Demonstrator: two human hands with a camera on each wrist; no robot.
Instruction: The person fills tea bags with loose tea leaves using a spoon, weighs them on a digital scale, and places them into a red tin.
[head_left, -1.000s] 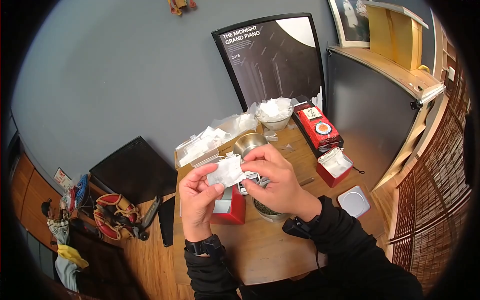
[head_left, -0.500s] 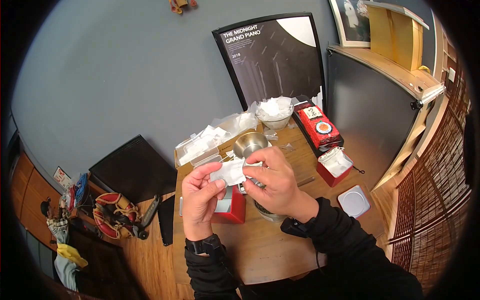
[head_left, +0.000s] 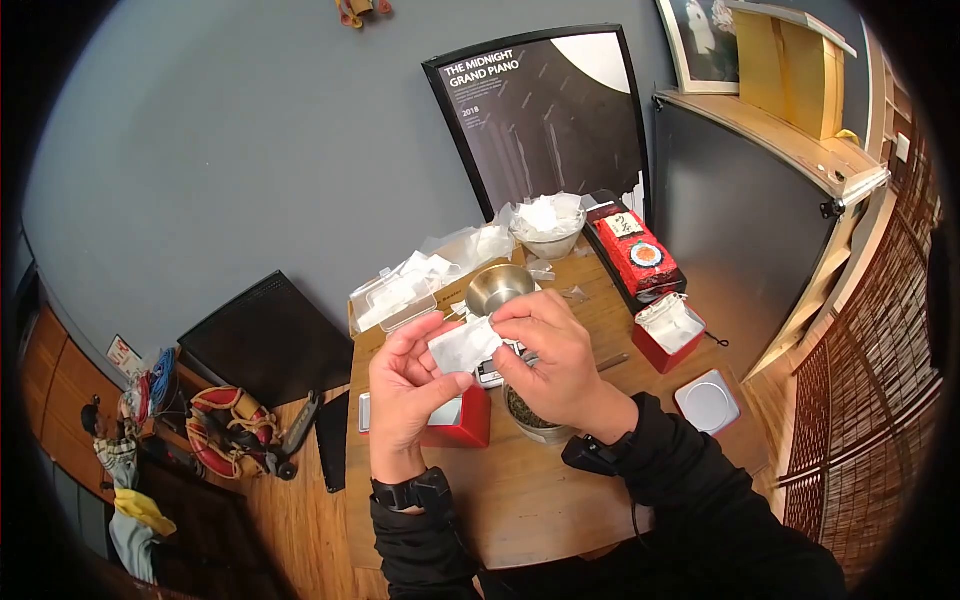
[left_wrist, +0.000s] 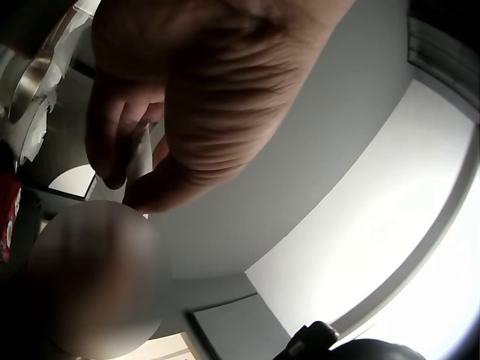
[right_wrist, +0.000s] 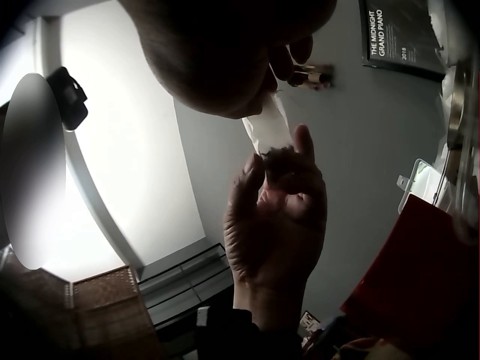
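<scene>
Above the table, both hands hold a small white pouch (head_left: 460, 349). My left hand (head_left: 404, 392) has thumb and fingers at its left end; the left wrist view shows them pinching the pouch (left_wrist: 140, 159). Fingertips of my right hand (head_left: 552, 362) pinch the pouch's right end. The right wrist view has the pouch (right_wrist: 268, 129) stretched between the two hands. Below the hands are an open red tin (head_left: 465, 425), a scale (head_left: 488, 375) partly hidden, and a bowl of dark leafy bits (head_left: 522, 412) partly covered by my right hand.
Behind the hands are a metal bowl (head_left: 497, 286), a clear box of white pouches (head_left: 400, 292) and a heaped white bowl (head_left: 548, 240). To the right lie a red package (head_left: 640, 250), a second red tin (head_left: 668, 350) and a square lid (head_left: 708, 403).
The pouch has shifted slightly right and tilted. My left thumb has slid from its face toward its lower edge, and my right fingers have bunched closer round its right end.
</scene>
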